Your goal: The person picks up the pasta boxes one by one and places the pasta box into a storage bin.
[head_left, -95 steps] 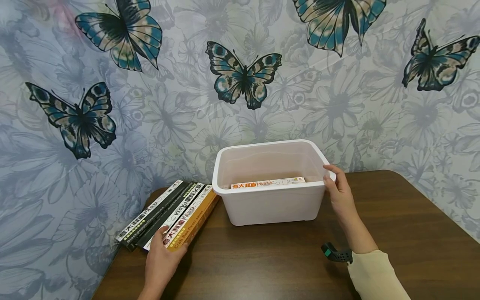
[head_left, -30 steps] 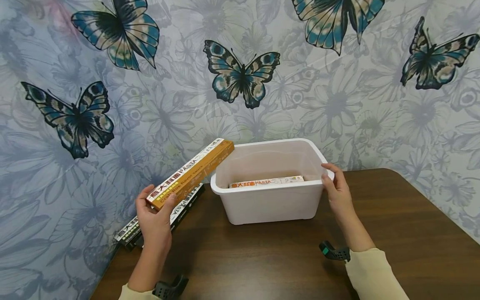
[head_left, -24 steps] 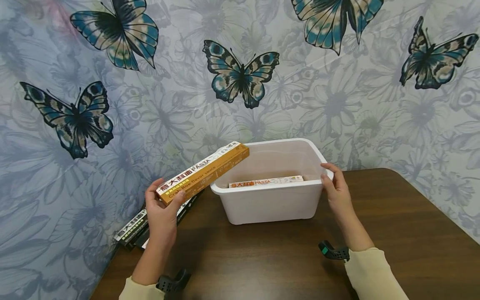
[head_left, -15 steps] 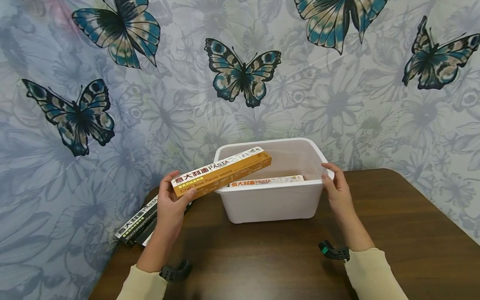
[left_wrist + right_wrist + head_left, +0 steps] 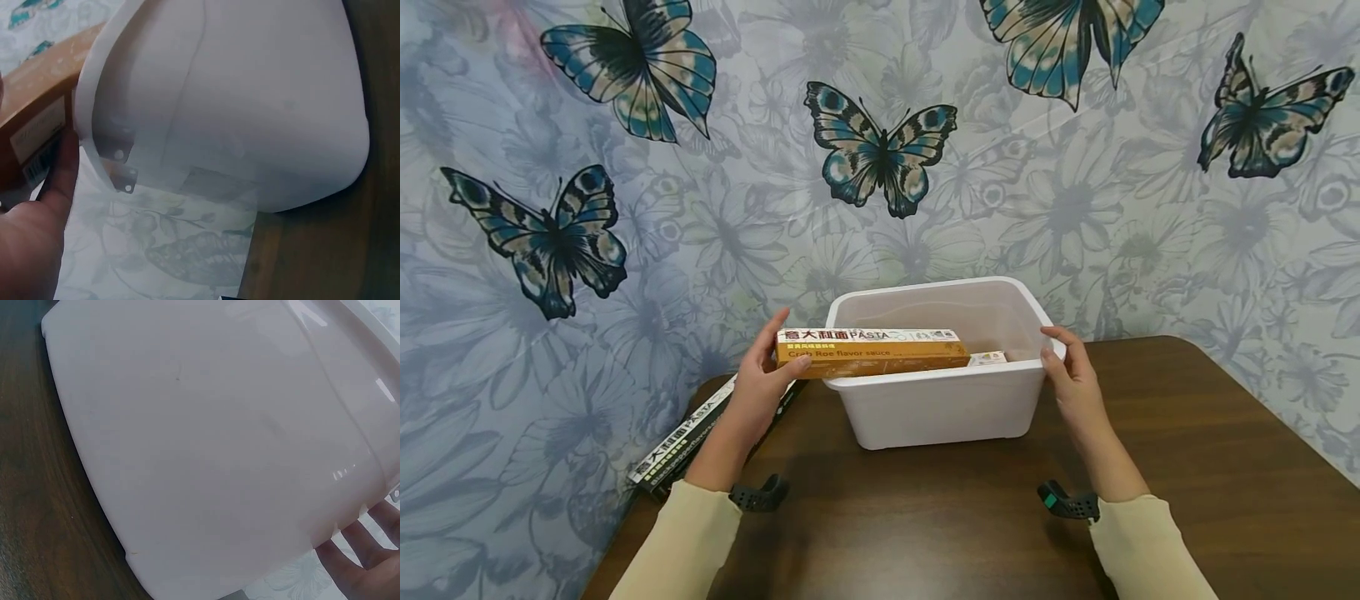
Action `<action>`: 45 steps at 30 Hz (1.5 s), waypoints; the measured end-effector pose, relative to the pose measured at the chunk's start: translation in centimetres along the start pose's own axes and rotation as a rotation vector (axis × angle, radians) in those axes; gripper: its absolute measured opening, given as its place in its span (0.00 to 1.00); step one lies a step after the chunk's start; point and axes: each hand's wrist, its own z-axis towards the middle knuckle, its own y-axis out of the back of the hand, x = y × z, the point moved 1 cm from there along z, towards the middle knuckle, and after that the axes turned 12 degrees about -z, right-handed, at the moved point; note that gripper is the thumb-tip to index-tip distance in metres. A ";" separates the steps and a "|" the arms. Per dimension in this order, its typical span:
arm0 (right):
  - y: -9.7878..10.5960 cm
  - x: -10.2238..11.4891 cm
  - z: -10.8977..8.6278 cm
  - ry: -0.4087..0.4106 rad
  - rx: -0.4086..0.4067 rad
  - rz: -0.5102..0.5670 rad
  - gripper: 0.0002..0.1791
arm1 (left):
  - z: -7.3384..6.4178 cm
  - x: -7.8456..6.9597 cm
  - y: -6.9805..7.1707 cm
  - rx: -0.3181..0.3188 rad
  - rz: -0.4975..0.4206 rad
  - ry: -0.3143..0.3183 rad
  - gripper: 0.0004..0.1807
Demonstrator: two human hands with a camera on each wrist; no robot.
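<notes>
An orange-and-white pasta box (image 5: 880, 360), labelled crab roe flavor sauce, lies nearly level across the left part of a white plastic bin (image 5: 940, 414). My left hand (image 5: 758, 387) grips its left end, thumb on the front face. In the left wrist view the box (image 5: 39, 119) is close to the bin's rim, with my thumb (image 5: 62, 172) along its end. My right hand (image 5: 1075, 379) pinches the bin's right rim, and its fingers show under the rim in the right wrist view. Inside the bin, another pasta box (image 5: 988, 358) is mostly hidden behind the orange one.
Dark pasta boxes (image 5: 681, 433) lie at the left of the brown wooden table (image 5: 910, 517), partly covered by my left arm. Butterfly-patterned fabric (image 5: 737, 225) rises behind the bin and along the left side.
My left hand has lifted the orange pasta box off the dark boxes, carried it right, turned it level and lowered it over the bin. The right hand stays on the rim.
</notes>
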 end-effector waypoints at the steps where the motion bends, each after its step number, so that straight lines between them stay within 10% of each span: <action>1: 0.0 0.0 0.0 0.000 0.001 -0.004 0.23 | 0.3 0.1 -0.1 0.019 -0.003 0.007 0.43; 10: 0.0 -0.2 -0.1 0.003 0.000 -0.008 0.23 | 2.3 0.8 -0.5 0.076 0.008 0.048 0.37; 24: 0.0 -0.1 0.1 0.006 0.008 -0.007 0.23 | 3.3 1.9 -2.8 0.154 0.308 0.110 0.41; 34: 0.0 -0.4 0.0 0.006 0.004 0.000 0.23 | 3.5 2.1 -4.1 0.235 0.546 -0.027 0.35; 45: 0.0 -0.2 0.1 0.005 -0.003 -0.027 0.23 | 2.9 2.7 -3.9 0.169 0.528 -0.130 0.34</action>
